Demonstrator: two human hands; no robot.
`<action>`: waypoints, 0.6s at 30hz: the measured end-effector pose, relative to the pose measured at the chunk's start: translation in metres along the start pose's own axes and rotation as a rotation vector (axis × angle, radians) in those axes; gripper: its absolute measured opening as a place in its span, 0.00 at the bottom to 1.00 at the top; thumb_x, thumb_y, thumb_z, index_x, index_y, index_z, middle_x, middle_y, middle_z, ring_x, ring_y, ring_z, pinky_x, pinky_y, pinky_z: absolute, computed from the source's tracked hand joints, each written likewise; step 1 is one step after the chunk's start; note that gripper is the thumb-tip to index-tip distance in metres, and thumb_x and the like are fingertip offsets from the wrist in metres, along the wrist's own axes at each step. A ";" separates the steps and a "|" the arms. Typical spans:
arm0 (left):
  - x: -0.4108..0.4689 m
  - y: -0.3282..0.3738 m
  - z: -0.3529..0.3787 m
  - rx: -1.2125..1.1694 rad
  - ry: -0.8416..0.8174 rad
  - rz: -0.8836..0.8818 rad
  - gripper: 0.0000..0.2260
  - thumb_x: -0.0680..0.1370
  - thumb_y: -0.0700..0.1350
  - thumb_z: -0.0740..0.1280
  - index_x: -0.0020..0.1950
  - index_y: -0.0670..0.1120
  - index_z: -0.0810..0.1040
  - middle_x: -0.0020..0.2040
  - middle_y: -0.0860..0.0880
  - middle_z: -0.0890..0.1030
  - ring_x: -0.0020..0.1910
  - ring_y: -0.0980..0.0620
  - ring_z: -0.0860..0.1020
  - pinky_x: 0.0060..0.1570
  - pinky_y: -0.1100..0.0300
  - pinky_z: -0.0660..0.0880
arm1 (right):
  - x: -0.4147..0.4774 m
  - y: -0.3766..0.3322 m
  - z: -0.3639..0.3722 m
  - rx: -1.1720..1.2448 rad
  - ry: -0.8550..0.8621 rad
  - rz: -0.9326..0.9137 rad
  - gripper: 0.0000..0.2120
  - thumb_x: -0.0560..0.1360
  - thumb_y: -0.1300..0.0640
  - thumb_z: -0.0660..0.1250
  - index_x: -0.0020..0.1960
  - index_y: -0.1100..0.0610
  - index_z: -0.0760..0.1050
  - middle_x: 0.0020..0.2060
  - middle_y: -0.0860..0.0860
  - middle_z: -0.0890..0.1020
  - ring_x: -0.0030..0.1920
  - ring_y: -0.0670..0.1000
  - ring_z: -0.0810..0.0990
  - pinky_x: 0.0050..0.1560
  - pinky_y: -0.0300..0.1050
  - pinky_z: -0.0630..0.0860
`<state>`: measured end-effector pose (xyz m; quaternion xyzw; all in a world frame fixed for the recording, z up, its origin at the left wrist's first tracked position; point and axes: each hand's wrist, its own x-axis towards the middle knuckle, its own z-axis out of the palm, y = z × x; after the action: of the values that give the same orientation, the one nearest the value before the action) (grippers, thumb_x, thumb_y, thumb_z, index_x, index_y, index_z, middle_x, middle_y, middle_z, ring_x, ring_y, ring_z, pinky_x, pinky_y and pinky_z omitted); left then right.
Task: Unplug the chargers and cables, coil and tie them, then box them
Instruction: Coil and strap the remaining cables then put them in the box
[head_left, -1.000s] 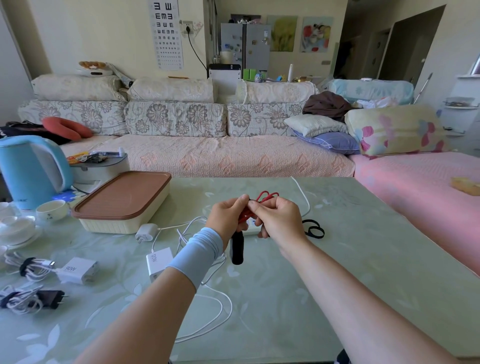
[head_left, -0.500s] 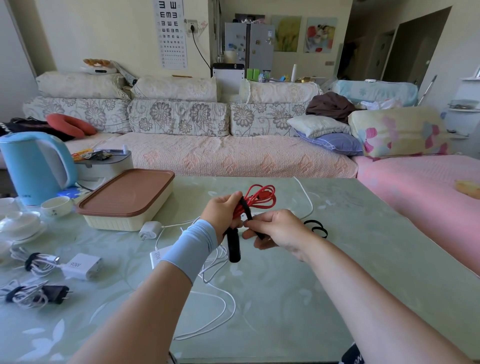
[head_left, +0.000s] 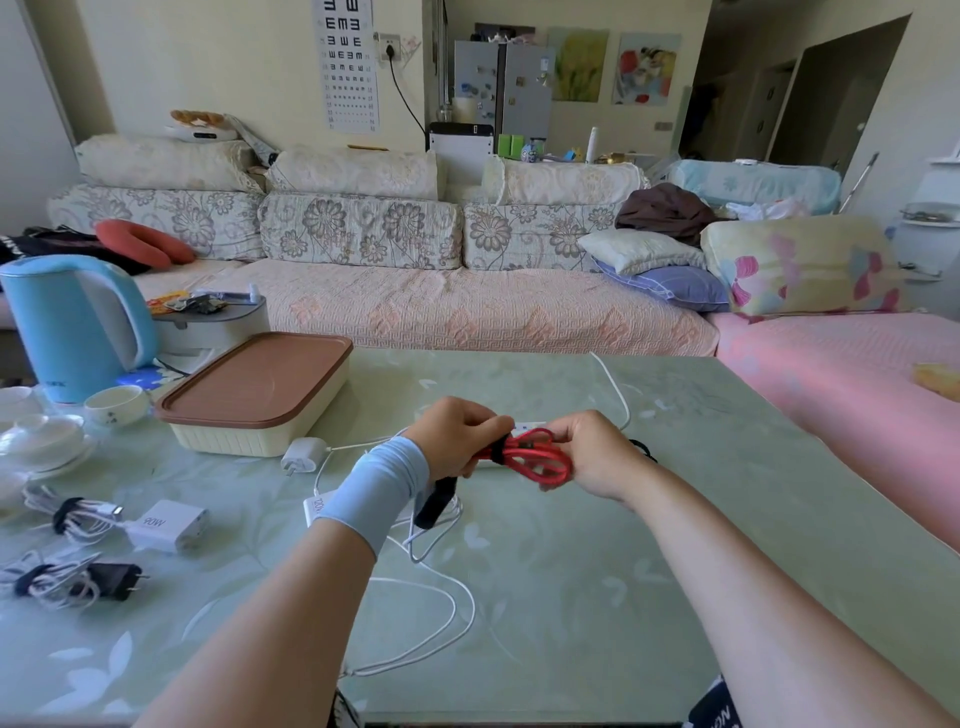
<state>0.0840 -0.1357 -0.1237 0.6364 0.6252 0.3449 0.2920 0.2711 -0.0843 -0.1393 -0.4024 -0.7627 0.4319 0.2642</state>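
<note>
Lowered from its earlier upright tilt, the coiled red cable (head_left: 537, 458) is now lying sideways at the frame's centre, above the pale green glass-topped table (head_left: 675, 571). The left hand (head_left: 457, 436) is gripping its strapped end (a black fabric tie (head_left: 500, 450) is circling it), while the right hand (head_left: 597, 457) is pinching the loops' far end.

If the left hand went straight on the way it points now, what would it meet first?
Probably the right hand: the left hand points rightward along the red cable coil both hands grip, with the right hand at the coil's far end. Depth is uncertain.
</note>
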 end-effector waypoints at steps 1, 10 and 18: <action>0.000 -0.001 0.000 0.062 0.002 0.012 0.19 0.79 0.52 0.64 0.30 0.47 0.73 0.23 0.47 0.70 0.21 0.50 0.66 0.27 0.63 0.66 | -0.001 -0.003 0.001 0.083 -0.008 0.015 0.11 0.76 0.68 0.68 0.51 0.56 0.85 0.44 0.55 0.87 0.39 0.47 0.83 0.41 0.38 0.79; -0.001 0.005 0.008 0.260 0.073 0.096 0.17 0.80 0.50 0.62 0.37 0.40 0.75 0.26 0.49 0.69 0.25 0.50 0.65 0.30 0.59 0.65 | -0.003 -0.017 0.007 0.284 0.118 0.153 0.07 0.75 0.54 0.72 0.50 0.55 0.85 0.41 0.53 0.87 0.40 0.49 0.85 0.44 0.39 0.78; 0.005 0.002 0.014 0.196 0.140 -0.013 0.17 0.81 0.49 0.59 0.37 0.42 0.74 0.23 0.50 0.69 0.21 0.49 0.69 0.25 0.61 0.67 | 0.000 -0.015 0.018 0.048 0.289 0.124 0.13 0.66 0.57 0.76 0.49 0.46 0.84 0.37 0.44 0.86 0.41 0.45 0.85 0.48 0.43 0.81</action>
<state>0.0967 -0.1302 -0.1297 0.6322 0.6788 0.3238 0.1863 0.2515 -0.0970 -0.1351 -0.5002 -0.6798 0.4033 0.3536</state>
